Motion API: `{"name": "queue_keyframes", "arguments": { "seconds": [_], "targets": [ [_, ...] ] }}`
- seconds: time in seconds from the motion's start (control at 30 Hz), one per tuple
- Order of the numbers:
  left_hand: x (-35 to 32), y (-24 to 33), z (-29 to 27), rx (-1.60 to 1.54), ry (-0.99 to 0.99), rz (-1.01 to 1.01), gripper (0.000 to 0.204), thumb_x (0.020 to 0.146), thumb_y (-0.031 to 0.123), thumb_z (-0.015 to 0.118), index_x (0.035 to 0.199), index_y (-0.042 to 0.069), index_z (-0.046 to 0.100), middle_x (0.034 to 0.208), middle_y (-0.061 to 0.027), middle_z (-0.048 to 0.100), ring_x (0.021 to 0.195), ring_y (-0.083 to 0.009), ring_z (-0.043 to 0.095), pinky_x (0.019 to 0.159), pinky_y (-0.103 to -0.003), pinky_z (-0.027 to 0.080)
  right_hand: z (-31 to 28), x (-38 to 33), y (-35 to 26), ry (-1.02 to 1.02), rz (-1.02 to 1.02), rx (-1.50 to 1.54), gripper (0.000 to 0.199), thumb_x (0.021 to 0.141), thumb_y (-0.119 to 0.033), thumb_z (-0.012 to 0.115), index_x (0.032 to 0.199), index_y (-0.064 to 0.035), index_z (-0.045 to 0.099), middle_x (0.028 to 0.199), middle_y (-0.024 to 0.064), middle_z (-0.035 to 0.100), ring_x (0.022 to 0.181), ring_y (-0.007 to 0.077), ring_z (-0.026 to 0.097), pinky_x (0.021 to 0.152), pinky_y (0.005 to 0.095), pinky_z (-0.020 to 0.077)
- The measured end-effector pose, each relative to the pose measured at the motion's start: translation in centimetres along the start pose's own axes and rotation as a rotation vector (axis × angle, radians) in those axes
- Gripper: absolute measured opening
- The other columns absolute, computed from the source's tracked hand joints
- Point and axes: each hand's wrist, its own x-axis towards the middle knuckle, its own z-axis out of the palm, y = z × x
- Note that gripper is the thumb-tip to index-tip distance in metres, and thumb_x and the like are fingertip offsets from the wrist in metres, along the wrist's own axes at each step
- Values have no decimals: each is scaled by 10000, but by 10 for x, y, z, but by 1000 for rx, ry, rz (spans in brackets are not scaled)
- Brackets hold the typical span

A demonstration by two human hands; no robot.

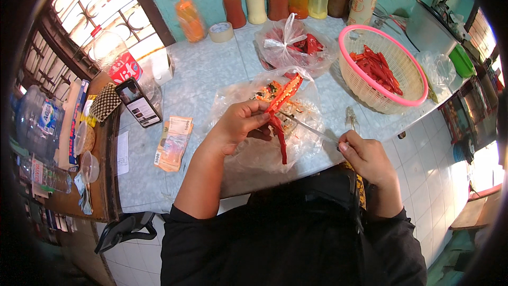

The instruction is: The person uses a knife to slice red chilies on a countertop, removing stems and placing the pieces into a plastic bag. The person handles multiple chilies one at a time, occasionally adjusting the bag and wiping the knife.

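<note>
A long red chili pepper [284, 95], split open with pale seeds showing, is pinched in my left hand [241, 124]. My right hand [369, 158] is closed round the handle of a thin knife [311, 129], whose blade points left and reaches the chili beside my left fingers. Whether the tip touches the flesh is hard to tell. Below both lies a spread clear plastic bag [248, 153] with chili seeds and scraps [296, 108] on it. Beyond it sits a knotted clear bag [291, 47] of red chilies. A pink-rimmed basket [346, 69] at the right holds several red chilies [378, 69].
Sauce bottles [255, 0] line the wall, with a tape roll [221, 32] near them. Left on the marbled table [198, 74] are banknotes [173, 143] and a propped phone [138, 101]. A large pot [431, 29] stands far right. A glass [351, 117] is near the basket.
</note>
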Motion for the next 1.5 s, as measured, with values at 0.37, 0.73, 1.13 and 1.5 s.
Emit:
{"name": "queue_keyframes", "arguments": {
  "seconds": [0.37, 0.73, 1.13, 1.5],
  "targets": [
    [1, 2, 2, 13, -44, -31, 282, 863, 165, 597, 1086, -7, 572, 921, -71, 653, 738, -133, 631, 689, -305, 549, -1, -3, -6, 16, -77, -156, 215, 898, -296, 470, 882, -91, 531, 661, 138, 591, 642, 355, 584, 570, 444, 452],
    [0, 6, 7, -9, 73, -111, 250, 880, 144, 572, 1079, -7, 585, 841, -50, 634, 649, -127, 610, 642, -312, 556, 5, -1, -8, 77, -101, -200, 208, 901, -283, 462, 870, -86, 522, 651, 147, 587, 626, 369, 578, 562, 459, 451],
    [0, 6, 7, -2, 74, -110, 254, 880, 138, 575, 1084, -12, 583, 854, -51, 630, 630, -122, 604, 631, -301, 554, 7, -4, -9, 17, -55, -175, 217, 908, -293, 449, 904, -85, 512, 657, 169, 582, 655, 386, 580, 595, 469, 454],
    [-1, 4, 5, 9, 56, -84, 261, 879, 161, 585, 1082, -3, 592, 846, -48, 636, 633, -117, 603, 632, -288, 553, 3, -6, -11, -6, -64, -139, 226, 913, -295, 438, 901, -83, 514, 683, 181, 583, 676, 387, 577, 608, 472, 448]
  ]
}}
